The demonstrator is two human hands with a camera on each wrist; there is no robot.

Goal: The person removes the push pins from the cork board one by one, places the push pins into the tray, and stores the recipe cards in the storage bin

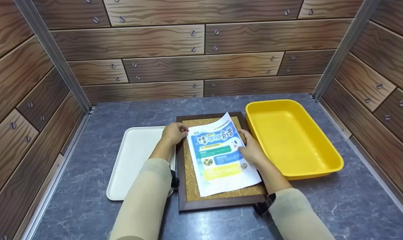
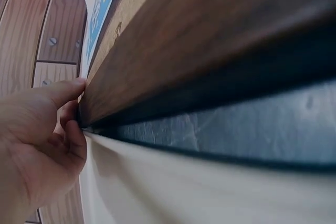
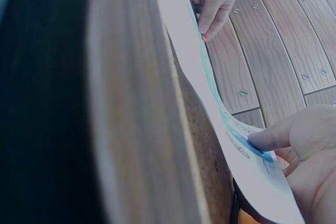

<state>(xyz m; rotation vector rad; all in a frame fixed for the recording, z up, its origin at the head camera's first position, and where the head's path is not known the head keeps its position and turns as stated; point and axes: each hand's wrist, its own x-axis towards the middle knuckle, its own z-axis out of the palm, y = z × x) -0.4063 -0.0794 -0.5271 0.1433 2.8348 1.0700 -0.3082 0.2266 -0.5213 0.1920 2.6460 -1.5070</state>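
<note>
A printed sheet of paper with blue, green and yellow blocks lies over a wood-framed corkboard. At the sheet's upper left corner, my left hand pinches a small red push pin between thumb and fingertips. My right hand grips the sheet's right edge, thumb on the printed face and fingers behind. In the right wrist view the paper bends upward toward that hand and stands off the cork there. The pin's point is hidden.
Left of the corkboard lies a shallow white tray, partly behind my left arm. To the right, a deeper yellow tray stands close against the board. Wood-patterned walls enclose the grey marbled table at the back and sides.
</note>
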